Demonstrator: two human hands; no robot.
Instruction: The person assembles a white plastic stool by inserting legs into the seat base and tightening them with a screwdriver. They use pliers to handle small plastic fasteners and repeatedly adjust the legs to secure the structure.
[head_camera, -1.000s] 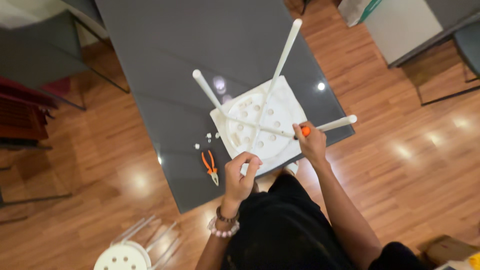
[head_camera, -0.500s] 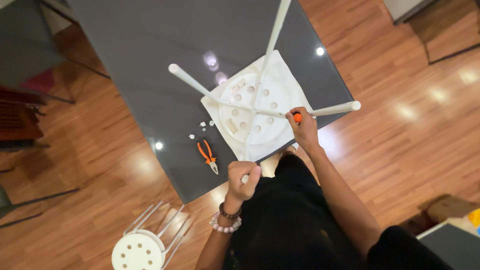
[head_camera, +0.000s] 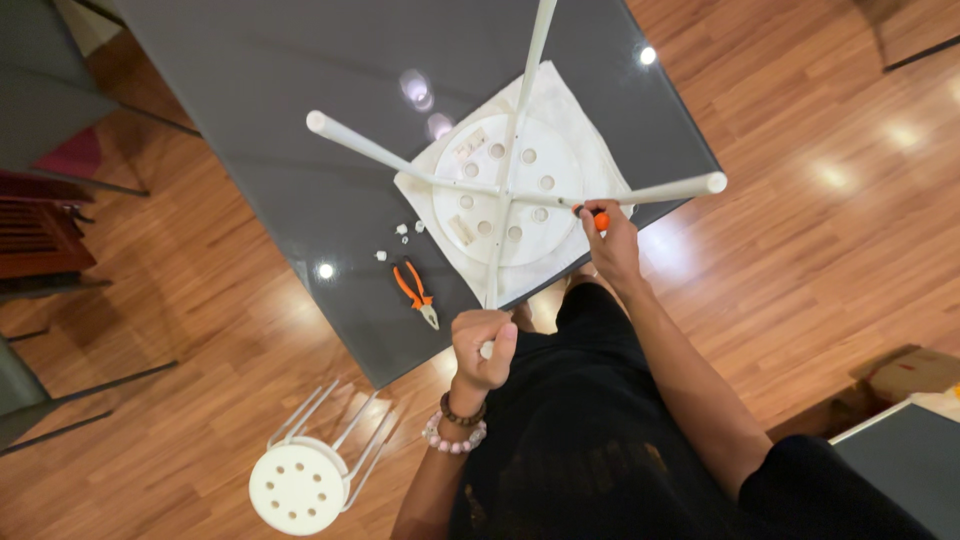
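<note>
White stool (head_camera: 505, 190) lies seat-down on a cloth (head_camera: 425, 185) at frame centre, all four legs fitted. Left hand (head_camera: 482, 345) fist-grips the near leg end; right hand (head_camera: 608, 240) clasps an orange-handled screwdriver (head_camera: 598, 218) at the crossbrace. Fastening looks unfinished: small parts (head_camera: 400, 235) and pliers (head_camera: 415, 293) lie unused on the grey table (head_camera: 250, 100).

A white stool (head_camera: 505, 190) lies upside down on a white cloth (head_camera: 420, 190) near the desk's (head_camera: 250, 120) near edge, legs up. The left hand (head_camera: 482, 348) is closed round the end of the nearest leg. The right hand (head_camera: 608, 243) holds an orange-handled tool (head_camera: 598, 218) at the right-hand leg. Orange pliers (head_camera: 415, 293) and small white parts (head_camera: 402, 233) lie left of the cloth. A second stool (head_camera: 300, 485) stands on the floor.
</note>
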